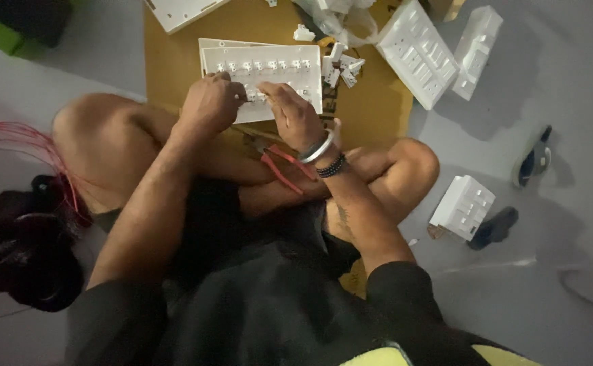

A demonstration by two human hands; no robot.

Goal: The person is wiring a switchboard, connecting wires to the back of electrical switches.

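Note:
I sit cross-legged on the floor. A white switch panel point(279, 57) lies back side up on a brown cardboard sheet point(371, 108) in front of my knees, showing a row of small white switch modules. My left hand point(209, 102) rests closed on the panel's near left edge, fingers curled at a module. My right hand point(293, 115), with a metal bangle and bead bracelet at the wrist, presses its fingers on the panel's near middle. Whether either hand pinches a small part is hidden. Red-handled pliers point(279, 163) lie on my legs under my right wrist.
Loose white switch modules point(342, 66) sit right of the panel. More white panels point(418, 51) point(476, 41) point(462, 205) lie to the right, another point(178, 10) at top left. A clear plastic bag point(337, 17), a sandal point(534, 159), red wires point(25, 139), dark cables point(25, 251) surround me.

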